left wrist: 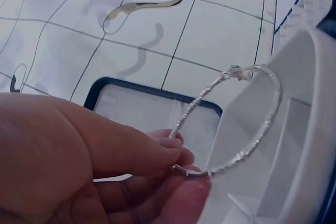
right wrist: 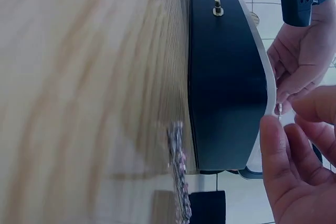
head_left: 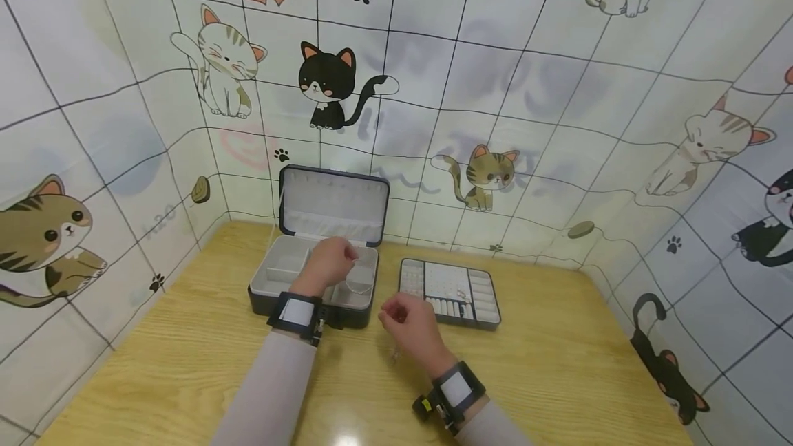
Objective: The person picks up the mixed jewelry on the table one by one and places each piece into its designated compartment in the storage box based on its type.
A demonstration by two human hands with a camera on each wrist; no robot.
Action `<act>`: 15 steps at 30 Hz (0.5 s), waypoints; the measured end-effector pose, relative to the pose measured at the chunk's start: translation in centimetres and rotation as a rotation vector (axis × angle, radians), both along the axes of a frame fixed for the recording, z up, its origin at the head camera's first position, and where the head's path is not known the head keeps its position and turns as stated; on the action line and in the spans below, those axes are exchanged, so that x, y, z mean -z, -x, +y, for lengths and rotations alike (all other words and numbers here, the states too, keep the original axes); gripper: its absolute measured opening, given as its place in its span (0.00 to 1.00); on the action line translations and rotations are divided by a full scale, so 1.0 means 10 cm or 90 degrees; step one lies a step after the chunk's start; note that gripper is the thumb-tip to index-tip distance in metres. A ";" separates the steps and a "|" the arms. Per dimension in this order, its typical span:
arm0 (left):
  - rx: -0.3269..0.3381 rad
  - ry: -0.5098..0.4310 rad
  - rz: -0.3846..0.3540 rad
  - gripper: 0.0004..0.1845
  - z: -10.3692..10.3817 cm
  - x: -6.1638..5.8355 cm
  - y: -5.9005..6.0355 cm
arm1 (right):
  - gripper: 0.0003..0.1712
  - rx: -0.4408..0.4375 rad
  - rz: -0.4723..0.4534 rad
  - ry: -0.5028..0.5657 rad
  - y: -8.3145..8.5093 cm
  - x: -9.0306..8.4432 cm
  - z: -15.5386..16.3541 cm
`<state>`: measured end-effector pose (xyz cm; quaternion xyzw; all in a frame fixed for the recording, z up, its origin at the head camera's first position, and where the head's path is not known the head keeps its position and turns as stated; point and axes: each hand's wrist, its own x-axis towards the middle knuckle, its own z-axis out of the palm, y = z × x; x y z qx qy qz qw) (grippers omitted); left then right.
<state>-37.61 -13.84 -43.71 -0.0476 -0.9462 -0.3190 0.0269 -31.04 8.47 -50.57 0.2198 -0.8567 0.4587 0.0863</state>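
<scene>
My left hand (head_left: 327,263) is over a dark-sided jewelry box (head_left: 265,303), its lid raised at the back. Thumb and fingers pinch a thin silver bracelet (left wrist: 241,157), whose loop stands out over the box's white compartments. Lower and to the right, my right hand (head_left: 416,329) hovers in front of the box with thumb and index finger curled toward each other. Below it dangles a glittering silver strand (right wrist: 179,174); where my fingers grip it is hidden.
Right of the box lies a shallow jewelry tray (head_left: 492,326) with small pieces and ring rolls in its sections. The wooden table (head_left: 545,377) meets a wall covering (head_left: 421,129) printed with cats. My wrists carry cameras.
</scene>
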 end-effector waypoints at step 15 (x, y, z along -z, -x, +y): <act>-0.007 0.035 -0.072 0.05 -0.11 0.07 0.05 | 0.09 0.048 0.028 0.080 0.05 0.10 -0.26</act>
